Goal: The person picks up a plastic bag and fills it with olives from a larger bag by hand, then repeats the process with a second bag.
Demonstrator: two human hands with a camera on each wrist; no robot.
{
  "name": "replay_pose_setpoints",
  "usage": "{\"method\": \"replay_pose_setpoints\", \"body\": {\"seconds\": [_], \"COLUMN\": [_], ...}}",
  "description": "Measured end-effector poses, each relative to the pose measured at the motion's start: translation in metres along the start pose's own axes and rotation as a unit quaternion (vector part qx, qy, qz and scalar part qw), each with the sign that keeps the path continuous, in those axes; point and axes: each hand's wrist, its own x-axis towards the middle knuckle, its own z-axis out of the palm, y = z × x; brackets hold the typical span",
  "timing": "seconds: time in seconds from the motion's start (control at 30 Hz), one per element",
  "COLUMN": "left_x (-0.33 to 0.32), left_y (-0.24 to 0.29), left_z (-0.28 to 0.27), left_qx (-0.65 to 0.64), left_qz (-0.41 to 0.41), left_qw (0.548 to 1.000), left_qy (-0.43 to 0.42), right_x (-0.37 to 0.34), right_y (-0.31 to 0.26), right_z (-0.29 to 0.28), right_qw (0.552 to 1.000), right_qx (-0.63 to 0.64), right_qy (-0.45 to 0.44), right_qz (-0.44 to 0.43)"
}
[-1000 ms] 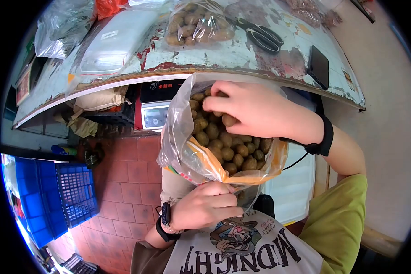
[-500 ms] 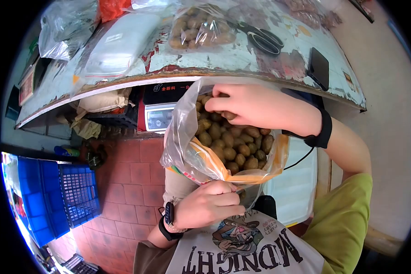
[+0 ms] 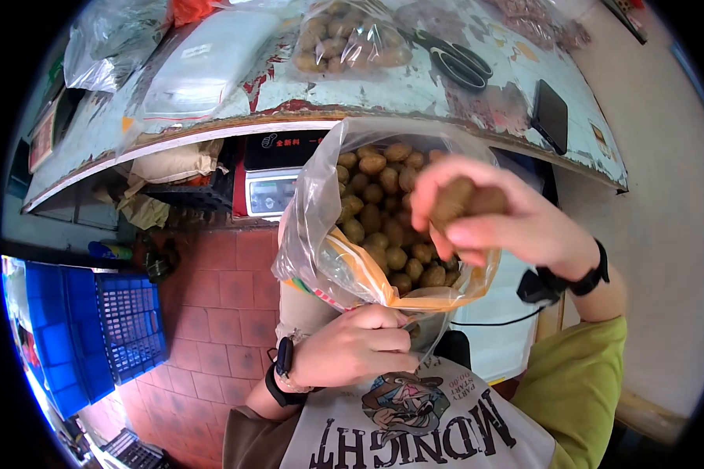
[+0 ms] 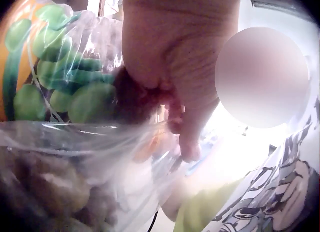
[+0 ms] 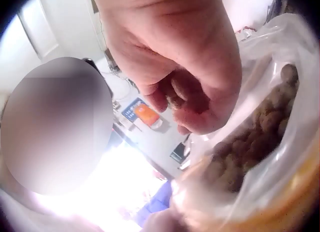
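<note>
- Brown fruits [image 3: 371, 191] sit in a big plastic bag [image 3: 305, 234], right in front of me. They might be nuts; I can't tell.
- The bag's mouth faces up and is wide, maybe so a hand can fit in.
- Its bottom is hidden, but it seems to rest on or by my legs, which would help hold it up.
- My left hand [image 3: 360, 348] grips the bag's near edge. I think that is so the bag won't flop or tip.
- My right hand [image 3: 516, 227] is up over the right side of the bag, with its fingers curled round a few brown fruits. Curled fingers stop them from rolling out, I'd guess.
- My two hands are apart.
- A small clear bag [image 3: 344, 48] with more brown fruits in it is on the table [image 3: 414, 102], past the big one.
- Scissors [image 3: 457, 64] and a phone [image 3: 550, 117] lie to its right, likely put there to be out of my way.
- A scale [image 3: 270, 195] sits low, just left of the big bag.
</note>
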Motion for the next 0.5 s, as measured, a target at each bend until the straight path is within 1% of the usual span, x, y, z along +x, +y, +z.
{"method": "replay_pose_setpoints", "body": {"seconds": [0.03, 0.07, 0.1, 0.13, 0.2, 0.23, 0.27, 0.33, 0.37, 0.4, 0.43, 0.47, 0.5], "left_x": [-0.001, -0.001, -0.002, -0.002, -0.003, -0.004, -0.005, -0.006, -0.005, -0.005, -0.003, -0.003, -0.003], "left_y": [-0.001, -0.002, -0.003, -0.004, -0.002, -0.002, -0.001, -0.002, -0.001, -0.001, -0.001, 0.0, 0.0], "left_z": [-0.001, -0.002, -0.003, -0.004, -0.005, -0.004, -0.004, -0.002, -0.002, -0.001, 0.0, 0.001, 0.001], "left_qx": [-0.003, -0.034, -0.065, -0.068, -0.085, -0.092, -0.091, -0.096, -0.087, -0.076, -0.062, -0.064, -0.054], "left_qz": [0.0, 0.007, 0.015, 0.012, 0.012, 0.011, 0.002, -0.003, 0.0, 0.001, 0.017, 0.013, 0.015], "left_qw": [1.0, 0.999, 0.998, 0.998, 0.996, 0.996, 0.996, 0.995, 0.995, 0.996, 0.997, 0.997, 0.998], "left_qy": [-0.001, 0.0, 0.004, 0.006, -0.003, -0.008, -0.023, -0.04, -0.043, -0.045, -0.036, -0.035, -0.042], "right_x": [-0.013, -0.027, -0.04, -0.05, -0.064, -0.07, -0.071, -0.071, -0.072, -0.074, -0.076, -0.076, -0.077], "right_y": [0.001, 0.005, 0.011, 0.018, 0.027, 0.033, 0.039, 0.054, 0.06, 0.063, 0.066, 0.068, 0.071], "right_z": [0.004, 0.01, 0.016, 0.023, 0.035, 0.042, 0.047, 0.056, 0.059, 0.06, 0.061, 0.062, 0.065], "right_qw": [1.0, 1.0, 0.997, 0.992, 0.991, 0.987, 0.987, 0.992, 0.993, 0.993, 0.993, 0.989, 0.983], "right_qx": [0.006, 0.026, 0.046, 0.069, 0.08, 0.129, 0.134, 0.03, -0.011, -0.009, -0.065, -0.122, -0.169], "right_qy": [-0.002, -0.014, -0.038, -0.063, -0.07, -0.072, -0.063, -0.096, -0.082, -0.081, -0.072, -0.064, -0.039], "right_qz": [0.018, 0.001, -0.04, -0.08, -0.083, -0.063, -0.061, -0.072, -0.084, -0.08, -0.064, -0.05, -0.066]}}
